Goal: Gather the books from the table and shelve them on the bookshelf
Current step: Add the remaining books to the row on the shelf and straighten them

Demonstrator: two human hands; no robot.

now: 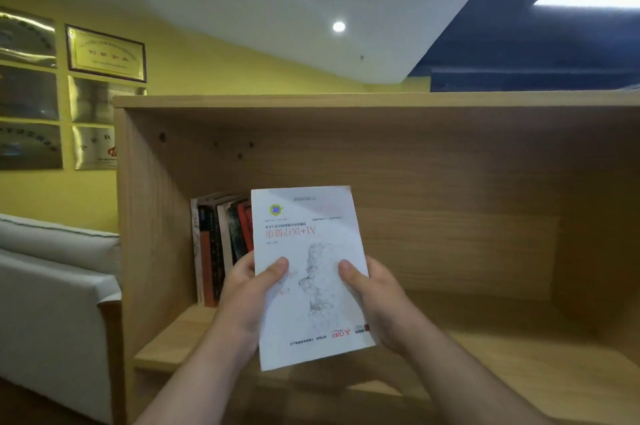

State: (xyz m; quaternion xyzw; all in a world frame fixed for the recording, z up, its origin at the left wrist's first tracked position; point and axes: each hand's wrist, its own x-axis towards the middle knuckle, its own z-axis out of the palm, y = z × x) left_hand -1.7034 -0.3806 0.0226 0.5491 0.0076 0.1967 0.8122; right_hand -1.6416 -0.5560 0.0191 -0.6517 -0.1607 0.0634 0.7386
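Two bare forearms reach up from the bottom edge. The left hand [246,293] and the right hand [375,298] are both clamped on a white paperback [311,237], one at each long edge, with the thumbs pressed flat on the cover and the fingers hidden behind it. The hands are apart, with the width of the cover between them.

The white paperback is held in the air, tilted a little, in front of the bookshelf's open compartment. Its print is upside down to the camera. The red title reads "AI+医疗健康", and a smaller dark line beside it is too fine to read. A round green and yellow emblem [276,209] sits near the far corner, and a grey sketched figure fills the middle. At the near edge are a red "CMEF" logo and a small line of black characters that cannot be read.

Behind the cover's left edge, a row of shelved books [216,251] stands upright at the left of the compartment, with red, black and pale spines whose lettering is blurred. The bookshelf [450,202] is light wood.

To its left is a white sofa [52,303]. On the yellow wall above hang metallic plaques [105,53]. The framed gold one bears four characters, too soft to read with confidence. Overhead a round ceiling light [338,26] glows.
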